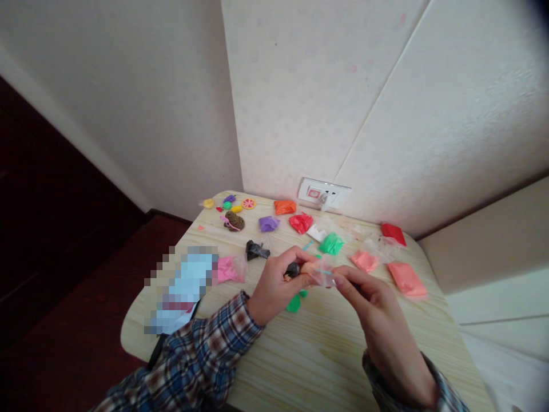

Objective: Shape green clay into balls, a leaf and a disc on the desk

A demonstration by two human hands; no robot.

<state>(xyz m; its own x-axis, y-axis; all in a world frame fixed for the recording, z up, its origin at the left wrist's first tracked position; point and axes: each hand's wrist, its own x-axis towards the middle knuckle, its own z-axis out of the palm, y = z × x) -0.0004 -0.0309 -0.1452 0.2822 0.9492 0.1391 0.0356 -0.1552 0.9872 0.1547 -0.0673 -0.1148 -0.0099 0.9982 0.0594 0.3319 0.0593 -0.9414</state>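
Above the middle of the table, my left hand pinches one end of a small clear plastic bag with peach-coloured clay in it. A dark lump shows between the left fingers; I cannot make out what it is. The bag's other end, with a pale blue strip, is pinched by the thumb and fingers of my right hand. Beneath the hands lie flat green pieces, partly hidden. A bag of black clay and a bag of pink clay are left of my left hand.
Around the wooden table lie purple, orange, red, green and coral clay packs. Small coloured figures and a brown coiled piece sit back left. A phone lies left; a wall socket is behind.
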